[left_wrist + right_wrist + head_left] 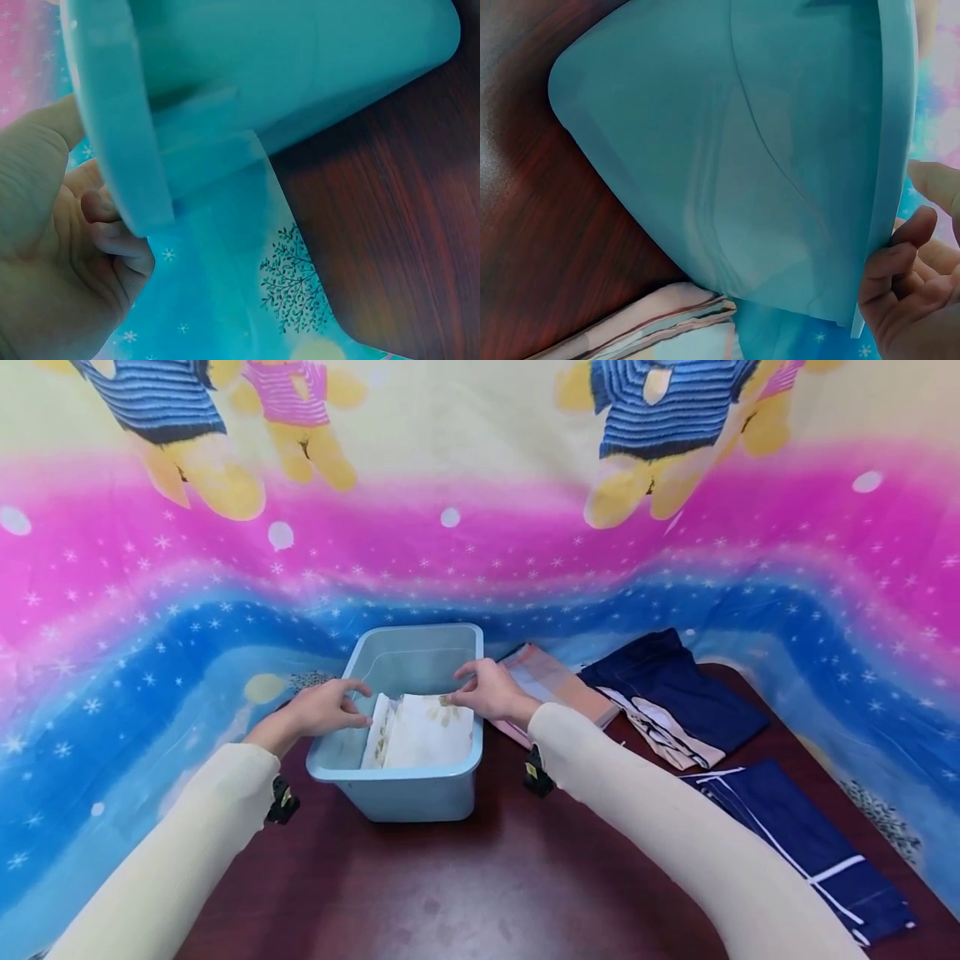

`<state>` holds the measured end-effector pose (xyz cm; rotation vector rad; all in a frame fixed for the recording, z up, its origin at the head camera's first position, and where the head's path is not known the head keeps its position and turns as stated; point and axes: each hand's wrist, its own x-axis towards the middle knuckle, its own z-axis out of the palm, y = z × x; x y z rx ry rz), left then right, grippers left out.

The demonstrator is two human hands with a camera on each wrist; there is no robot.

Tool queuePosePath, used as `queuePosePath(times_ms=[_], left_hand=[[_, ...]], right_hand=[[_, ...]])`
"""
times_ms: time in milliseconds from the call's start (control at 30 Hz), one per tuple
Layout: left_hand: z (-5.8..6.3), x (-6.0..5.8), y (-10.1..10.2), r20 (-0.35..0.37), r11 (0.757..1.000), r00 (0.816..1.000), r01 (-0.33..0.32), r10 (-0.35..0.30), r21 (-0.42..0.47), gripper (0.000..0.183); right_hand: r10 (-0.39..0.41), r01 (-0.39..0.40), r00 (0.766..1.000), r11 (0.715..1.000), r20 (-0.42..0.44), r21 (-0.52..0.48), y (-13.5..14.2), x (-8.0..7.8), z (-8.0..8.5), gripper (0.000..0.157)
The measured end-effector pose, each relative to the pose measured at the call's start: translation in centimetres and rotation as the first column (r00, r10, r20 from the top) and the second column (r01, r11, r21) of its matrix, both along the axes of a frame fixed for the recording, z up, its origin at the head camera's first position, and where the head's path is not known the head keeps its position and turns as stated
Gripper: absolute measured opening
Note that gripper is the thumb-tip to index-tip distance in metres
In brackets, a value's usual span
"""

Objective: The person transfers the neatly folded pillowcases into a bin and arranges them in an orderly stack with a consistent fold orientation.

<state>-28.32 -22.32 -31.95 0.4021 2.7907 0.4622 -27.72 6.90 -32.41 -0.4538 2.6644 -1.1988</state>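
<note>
A light blue plastic bin stands on the table in front of me. Inside it lies white folded cloth with a tan flower print, and a narrower folded piece stands along its left side. My left hand hovers over the bin's left rim, thumb and fingers apart and nothing between them. Over the right rim, my right hand has its thumb tip at the cloth's far right corner, the forefinger raised away from it. Both wrist views show loosely bent fingers beside the rim, the cloth hidden behind the bin wall.
Right of the bin lies a folded pink and grey checked cloth. Beyond it are dark blue folded garments with a patterned edge, and dark blue clothing with white stripes nearer me. A printed curtain hangs behind the dark red-brown table.
</note>
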Motion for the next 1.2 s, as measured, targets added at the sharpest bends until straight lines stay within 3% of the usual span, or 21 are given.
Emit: queuePosePath(times_ms=[233,467,633,867,1033,1200], left_hand=[[0.0,0.4,-0.2,0.023,0.999,1.000,-0.010,0.009,0.037,0.057],[0.3,0.8,-0.8,0.026,0.990,0.999,-0.040,0.037,0.135,0.052],[0.6,1.3,-0.8,-0.001,0.976,0.998,-0.057,0.059,0.210,0.050],[1.3,2.5,0.2,-0.025,0.967,0.997,-0.069,0.077,0.245,0.047],[2.1,3.6,1.8,-0.073,0.961,0.996,-0.026,0.048,0.277,0.044],[2.5,4.4,3.4,-0.110,0.959,0.993,-0.002,0.035,0.285,0.040]], right_hand=[[0.061,-0.059,0.998,0.996,0.016,-0.069,0.5,0.1,-0.3,0.042],[0.156,-0.147,0.987,0.975,0.042,-0.165,1.5,0.5,0.3,0.040],[0.159,-0.148,0.986,0.969,0.042,-0.197,2.9,0.9,0.4,0.037],[0.162,-0.155,0.987,0.963,0.015,-0.221,4.5,1.5,0.3,0.035],[0.166,-0.167,0.986,0.957,-0.027,-0.235,5.4,2.0,0.7,0.035],[0.159,-0.158,0.987,0.962,-0.017,-0.223,6.0,2.5,1.0,0.038]])
